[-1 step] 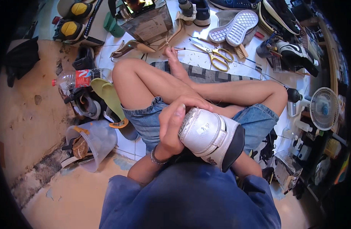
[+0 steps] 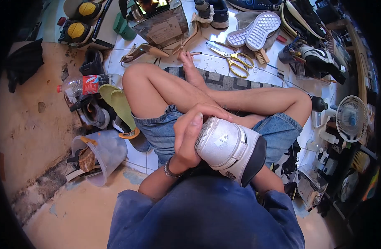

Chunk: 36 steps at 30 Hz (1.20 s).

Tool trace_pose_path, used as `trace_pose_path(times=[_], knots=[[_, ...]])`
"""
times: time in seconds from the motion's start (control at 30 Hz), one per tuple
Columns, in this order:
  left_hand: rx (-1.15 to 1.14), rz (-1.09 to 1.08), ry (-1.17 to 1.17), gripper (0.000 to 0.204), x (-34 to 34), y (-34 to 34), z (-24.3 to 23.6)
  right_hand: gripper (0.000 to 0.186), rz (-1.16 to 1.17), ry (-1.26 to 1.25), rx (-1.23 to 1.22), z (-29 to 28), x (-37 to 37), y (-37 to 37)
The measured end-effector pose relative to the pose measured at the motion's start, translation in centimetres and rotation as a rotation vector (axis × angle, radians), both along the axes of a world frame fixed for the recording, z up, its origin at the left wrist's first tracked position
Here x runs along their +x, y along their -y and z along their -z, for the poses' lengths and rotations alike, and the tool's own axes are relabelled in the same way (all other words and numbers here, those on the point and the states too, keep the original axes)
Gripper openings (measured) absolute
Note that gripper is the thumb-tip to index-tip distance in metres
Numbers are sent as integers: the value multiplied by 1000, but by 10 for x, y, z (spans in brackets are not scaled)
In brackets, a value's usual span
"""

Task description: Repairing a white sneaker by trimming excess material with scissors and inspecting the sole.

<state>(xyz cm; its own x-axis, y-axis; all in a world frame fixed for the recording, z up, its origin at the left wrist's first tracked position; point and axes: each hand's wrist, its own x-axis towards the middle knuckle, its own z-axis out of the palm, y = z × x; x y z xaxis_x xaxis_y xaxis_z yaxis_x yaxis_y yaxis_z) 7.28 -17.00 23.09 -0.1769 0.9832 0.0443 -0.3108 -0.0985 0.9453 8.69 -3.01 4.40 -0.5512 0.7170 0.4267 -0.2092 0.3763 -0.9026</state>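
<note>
Over my crossed legs, a white shoe [image 2: 221, 145] with a strip of black sole is tilted with its closed, rounded end up. My left hand [image 2: 188, 135] is closed on the shoe's left edge, its thumb up and its fingers bent over the far side. Behind the shoe my right hand is hidden; only the right forearm [image 2: 268, 179] shows, leading in under it. What the right fingers do cannot be seen.
Gold-handled scissors [image 2: 239, 64], a brush [image 2: 261, 57] and white soles [image 2: 263, 31] lie on the tiles ahead. At left are a plastic bottle [image 2: 88, 85], yellow-green insoles [image 2: 115, 103] and a tipped clear bucket [image 2: 111, 153]. A white fan [image 2: 351, 118] stands right.
</note>
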Motion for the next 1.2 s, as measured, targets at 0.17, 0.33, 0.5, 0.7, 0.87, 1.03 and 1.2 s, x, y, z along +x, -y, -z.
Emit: trace_pose_path(times=[0.17,0.33,0.5,0.7,0.87,1.03,1.2], knots=[[78,69,-84,49,-1,-2,-4,57,-290,184,-532,-53,138,91],[334,-16,-7,45,1,-14,-7,52,-267,147,-702,-119,169,119],[421,-4,-3,50,8,-17,-10,57,-289,-178,-526,-150,174,106],[580,13,-22,60,17,-24,-6,84,-459,-338,-751,-129,199,121],[680,-45,-166,62,28,-26,-2,80,-464,-218,-688,-124,213,129],[488,-37,-121,60,32,-21,-5,76,-436,-146,-615,-134,216,121],[287,192,-53,72,37,-22,4,72,-354,8,-541,-144,217,106]])
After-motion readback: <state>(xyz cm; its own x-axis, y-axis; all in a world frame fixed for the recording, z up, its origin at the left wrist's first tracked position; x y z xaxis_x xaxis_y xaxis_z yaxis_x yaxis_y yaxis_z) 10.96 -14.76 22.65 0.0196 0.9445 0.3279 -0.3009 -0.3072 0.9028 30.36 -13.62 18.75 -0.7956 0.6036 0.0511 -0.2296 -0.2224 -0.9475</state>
